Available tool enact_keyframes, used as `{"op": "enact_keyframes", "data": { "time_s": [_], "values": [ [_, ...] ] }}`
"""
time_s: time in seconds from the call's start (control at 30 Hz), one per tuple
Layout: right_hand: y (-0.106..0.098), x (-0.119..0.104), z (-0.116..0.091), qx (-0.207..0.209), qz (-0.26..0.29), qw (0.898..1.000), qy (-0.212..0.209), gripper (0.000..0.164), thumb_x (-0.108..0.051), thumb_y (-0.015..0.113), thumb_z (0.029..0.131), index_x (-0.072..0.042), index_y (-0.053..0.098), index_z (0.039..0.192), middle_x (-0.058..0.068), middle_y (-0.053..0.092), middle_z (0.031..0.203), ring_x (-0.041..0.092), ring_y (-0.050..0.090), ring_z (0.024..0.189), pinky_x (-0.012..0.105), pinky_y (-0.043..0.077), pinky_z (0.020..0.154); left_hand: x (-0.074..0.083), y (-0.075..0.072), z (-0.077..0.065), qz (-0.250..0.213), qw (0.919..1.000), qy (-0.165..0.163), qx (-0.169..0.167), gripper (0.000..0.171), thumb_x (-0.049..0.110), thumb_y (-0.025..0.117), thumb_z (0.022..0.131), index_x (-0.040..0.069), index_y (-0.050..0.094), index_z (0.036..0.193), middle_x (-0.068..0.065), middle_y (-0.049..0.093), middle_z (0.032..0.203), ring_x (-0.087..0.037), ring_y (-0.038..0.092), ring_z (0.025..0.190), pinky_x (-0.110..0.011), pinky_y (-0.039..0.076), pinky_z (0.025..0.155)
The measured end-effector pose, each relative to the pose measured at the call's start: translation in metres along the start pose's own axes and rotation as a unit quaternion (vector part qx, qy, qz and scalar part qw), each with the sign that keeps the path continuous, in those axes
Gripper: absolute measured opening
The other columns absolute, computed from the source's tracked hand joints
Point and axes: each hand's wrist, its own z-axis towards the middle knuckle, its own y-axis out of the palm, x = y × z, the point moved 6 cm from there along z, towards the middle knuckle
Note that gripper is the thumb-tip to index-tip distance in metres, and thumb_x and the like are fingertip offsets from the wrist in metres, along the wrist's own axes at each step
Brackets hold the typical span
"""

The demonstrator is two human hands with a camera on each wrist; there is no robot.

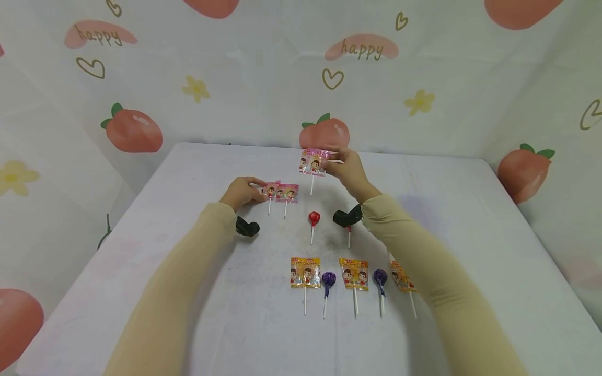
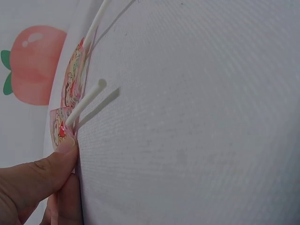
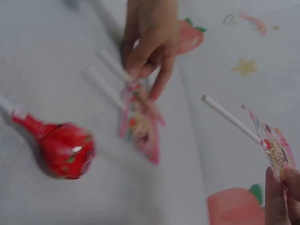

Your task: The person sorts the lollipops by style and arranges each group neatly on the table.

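My left hand (image 1: 242, 192) pinches the edge of a lollipop in a pink printed wrapper (image 1: 270, 191) at the left back of the table. Thumb and fingers meet on its wrapper (image 2: 60, 129) in the left wrist view. A second pink-wrapped lollipop (image 1: 287, 194) lies right beside it, stick toward me. Farther right, my right hand (image 1: 348, 171) holds up another pink-wrapped lollipop (image 1: 311, 163) by the side of its wrapper, with the white stick hanging down. Below that one lies a red ball lollipop (image 1: 314, 218), seen large (image 3: 68, 150) in the right wrist view.
A second red lollipop (image 1: 349, 237) is partly hidden under the black right wrist camera (image 1: 347, 216). Nearer me, orange-wrapped lollipops (image 1: 305, 273) and purple ball lollipops (image 1: 328, 279) alternate in a row. The right sleeve (image 1: 423, 250) overlaps the row's last one. A printed cloth (image 1: 263, 78) hangs behind the table.
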Motion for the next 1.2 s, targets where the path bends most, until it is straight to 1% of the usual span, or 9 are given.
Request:
{"op": "enact_keyframes", "data": {
  "time_s": [0.1,0.27,0.37,0.5,0.63,0.83,0.93,1.07,1.2],
  "values": [
    [0.004,0.017,0.005,0.005,-0.028,0.999,0.034,0.048,0.002,0.063,0.091,0.001,0.05,0.137,0.01,0.052,0.105,0.01,0.06,0.083,0.024,0.054,0.083,0.0,0.0,-0.001,0.001,1.0,0.0,0.001,0.052,0.019,0.078,0.082,0.02,0.06,0.131,-0.01,0.057,0.113,-0.02,0.045,0.09,-0.035,0.036,0.087],
    [0.009,0.04,0.009,-0.005,-0.072,0.994,0.085,0.048,0.002,0.063,0.09,0.004,0.049,0.137,0.012,0.055,0.104,0.009,0.06,0.08,0.026,0.054,0.082,0.001,0.0,-0.001,-0.006,1.0,-0.001,0.002,0.051,0.019,0.079,0.082,0.02,0.061,0.13,-0.008,0.057,0.106,-0.017,0.046,0.082,-0.033,0.036,0.082],
    [0.012,0.05,0.01,-0.011,-0.09,0.99,0.112,0.046,0.003,0.062,0.091,0.004,0.051,0.135,0.01,0.057,0.099,0.006,0.059,0.074,0.021,0.054,0.075,0.001,0.0,-0.001,-0.008,1.0,0.0,0.002,0.051,0.019,0.079,0.082,0.02,0.061,0.13,-0.007,0.056,0.103,-0.017,0.046,0.08,-0.032,0.036,0.081],
    [0.014,0.059,0.011,-0.019,-0.13,0.982,0.135,0.042,0.002,0.062,0.09,0.004,0.055,0.132,0.009,0.06,0.094,0.002,0.057,0.065,0.015,0.049,0.062,0.001,0.0,-0.001,-0.002,1.0,-0.001,0.003,0.051,0.02,0.078,0.082,0.021,0.061,0.13,-0.007,0.056,0.104,-0.017,0.046,0.082,-0.032,0.036,0.081],
    [0.013,0.065,0.011,-0.018,-0.144,0.977,0.155,0.04,0.001,0.064,0.09,0.002,0.057,0.13,0.01,0.06,0.096,0.004,0.055,0.065,0.015,0.046,0.058,0.001,0.0,-0.002,0.0,1.0,-0.001,0.002,0.051,0.021,0.078,0.082,0.021,0.061,0.13,-0.008,0.055,0.107,-0.018,0.045,0.085,-0.032,0.035,0.081],
    [0.013,0.071,0.013,-0.017,-0.137,0.975,0.176,0.04,0.0,0.064,0.091,0.001,0.057,0.13,0.008,0.057,0.096,0.005,0.055,0.069,0.015,0.047,0.059,0.001,-0.001,-0.002,0.008,1.0,0.001,0.001,0.052,0.022,0.078,0.083,0.02,0.06,0.131,-0.011,0.057,0.116,-0.02,0.046,0.09,-0.034,0.036,0.087],
    [0.014,0.07,0.014,-0.018,-0.153,0.972,0.177,0.04,0.0,0.063,0.091,0.001,0.057,0.131,0.009,0.057,0.099,0.007,0.055,0.072,0.016,0.048,0.063,0.001,-0.001,-0.001,0.011,0.9999,0.004,0.001,0.052,0.021,0.077,0.083,0.019,0.06,0.132,-0.012,0.057,0.119,-0.021,0.045,0.094,-0.036,0.036,0.091],
    [0.015,0.071,0.017,-0.02,-0.18,0.969,0.171,0.04,0.0,0.063,0.09,0.0,0.057,0.13,0.013,0.06,0.104,0.011,0.058,0.075,0.022,0.052,0.07,0.002,-0.001,-0.002,0.008,1.0,0.005,0.0,0.051,0.021,0.078,0.083,0.019,0.06,0.131,-0.012,0.057,0.117,-0.022,0.045,0.095,-0.037,0.035,0.092],
    [0.015,0.075,0.021,-0.019,-0.17,0.971,0.167,0.04,0.004,0.064,0.088,0.003,0.056,0.127,0.015,0.06,0.1,0.015,0.062,0.071,0.028,0.056,0.07,0.003,-0.001,-0.003,0.011,0.9999,0.011,0.0,0.052,0.021,0.078,0.083,0.018,0.06,0.131,-0.011,0.057,0.114,-0.021,0.045,0.093,-0.036,0.036,0.091]
  ]
}}
